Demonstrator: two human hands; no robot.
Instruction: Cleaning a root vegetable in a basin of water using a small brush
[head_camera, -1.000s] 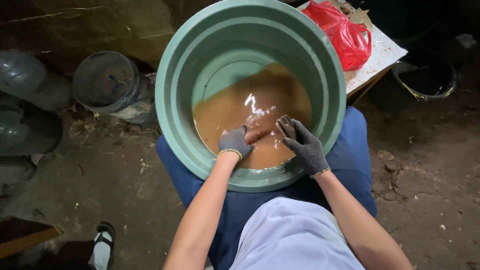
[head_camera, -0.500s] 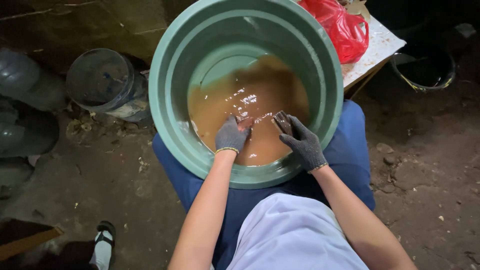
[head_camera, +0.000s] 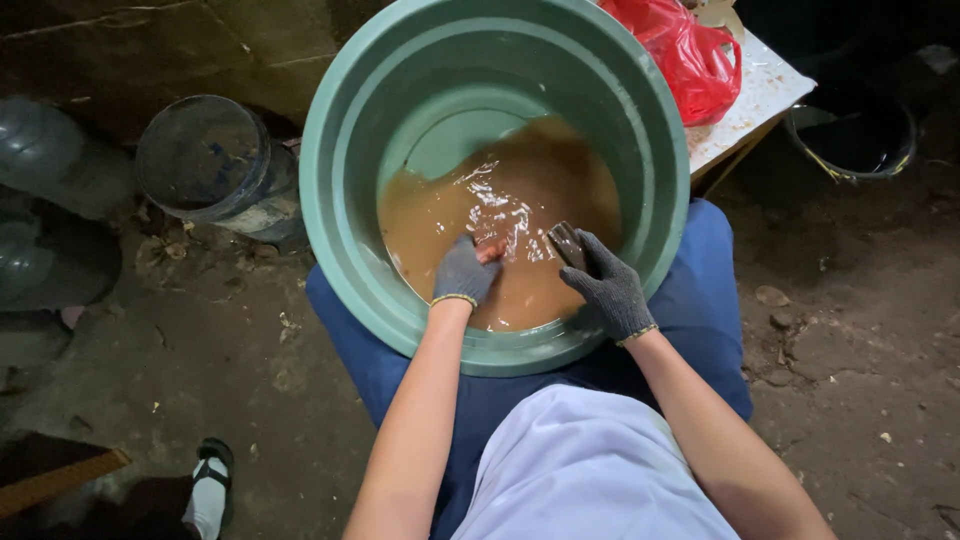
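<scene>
well, both gloved hands were down in the green basin (head_camera: 340, 230), which sat tilted on the person's blue-clad lap with brown water (head_camera: 530, 190) pooled toward the near side. the left hand (head_camera: 463, 272) was curled over a small reddish thing (head_camera: 492, 250) at the water's surface, fingers clenched round it, most of it hidden under the glove. the right hand (head_camera: 608, 285) gripped a dark flat piece (head_camera: 566, 243), fingers wrapped on its lower end, its upper end poking out just above the water. the two pieces sat near each other, apart by a small gap.

to do this well, i'd judge both things wanted keeping low over the water so drips fell back in, with the basin held steady between the knees, because the tilt put the water close to the near rim and a hard stroke could slop it onto the lap.

around it: a red bag (head_camera: 690, 55) lay on a pale board (head_camera: 760, 95) touching the basin's far right edge, and a black bucket (head_camera: 850, 135) stood beyond that. on the left a dusty pail (head_camera: 205, 165) rested on the dirt floor beside grey jugs (head_camera: 50, 170). a sandalled foot (head_camera: 210, 490) showed at bottom left, well apart. nothing crowded the hands inside the basin.
</scene>
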